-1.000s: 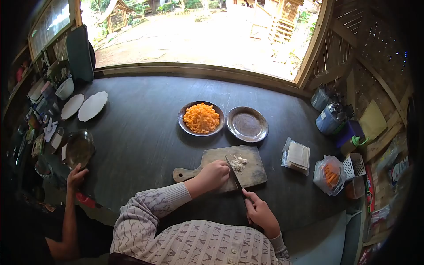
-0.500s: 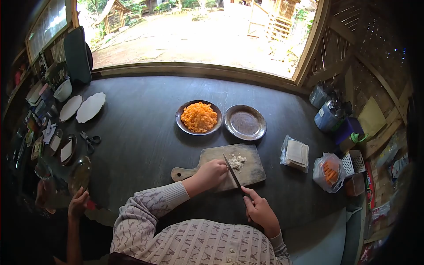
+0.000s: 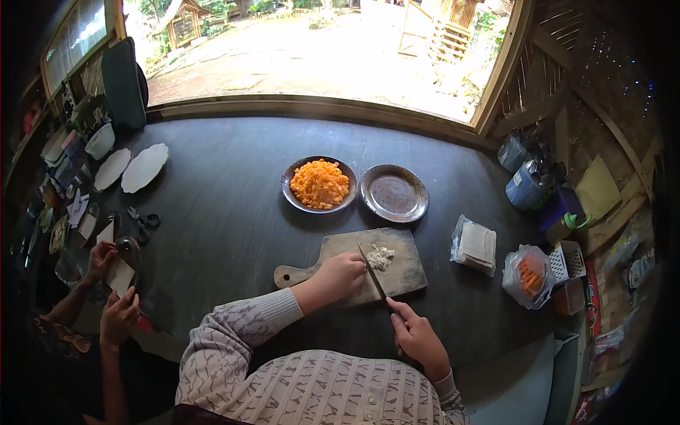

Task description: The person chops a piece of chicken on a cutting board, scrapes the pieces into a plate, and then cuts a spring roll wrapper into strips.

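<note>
My right hand [image 3: 419, 338] is wrapped round the handle of a knife [image 3: 375, 275], its dark blade slanting up and left over the wooden cutting board [image 3: 405, 276]. On the board, my left hand [image 3: 340, 275] has its fingers curled together close to the blade's left side. Whatever those fingers press or hold is hidden by the hand. Just right of the blade tip lies a small heap of pale chopped food [image 3: 381, 259]. Behind the board stand a dark bowl of diced orange pieces [image 3: 319, 185] and a brown plate [image 3: 394, 194] with nothing on it.
At left, another person's hands [image 3: 119, 316] hold a pale flat sheet [image 3: 120, 275]. Scissors [image 3: 145, 224] and white plates [image 3: 145, 168] lie beyond. To the right are stacked pale wrappers [image 3: 476, 246] in plastic, a bag of carrots [image 3: 528, 276] and a utensil container [image 3: 528, 185].
The other person's hands have come together over the left side of the table and now hold a pale sheet. My hands and the knife stay almost where they were.
</note>
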Demonstrator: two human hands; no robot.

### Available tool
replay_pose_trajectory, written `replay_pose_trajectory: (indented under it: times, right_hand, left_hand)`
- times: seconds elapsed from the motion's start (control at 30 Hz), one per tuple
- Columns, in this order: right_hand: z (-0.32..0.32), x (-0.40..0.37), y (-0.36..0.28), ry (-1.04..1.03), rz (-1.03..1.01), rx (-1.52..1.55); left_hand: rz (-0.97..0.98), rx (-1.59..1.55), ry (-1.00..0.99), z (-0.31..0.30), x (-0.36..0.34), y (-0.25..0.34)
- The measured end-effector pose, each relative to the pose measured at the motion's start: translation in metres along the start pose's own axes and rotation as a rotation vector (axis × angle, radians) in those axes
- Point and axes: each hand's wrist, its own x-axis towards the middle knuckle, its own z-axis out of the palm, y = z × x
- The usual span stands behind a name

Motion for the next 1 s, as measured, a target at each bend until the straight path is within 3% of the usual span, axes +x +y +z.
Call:
replay_pose_trajectory:
  times: [0.6,0.77,1.0]
  right_hand:
    - [0.015,0.027,0.002,0.051,-0.086,-0.067]
    - [0.012,0.025,0.008,0.034,-0.044,0.074]
    - [0.002,0.006,0.0,0.006,-0.022,0.047]
  left_hand:
    - [0.036,0.061,0.009,0.004,0.0,-0.01]
    - [0.024,-0.004,0.021,0.004,0.0,-0.009]
    - [0.01,-0.057,0.029,0.004,-0.002,-0.005]
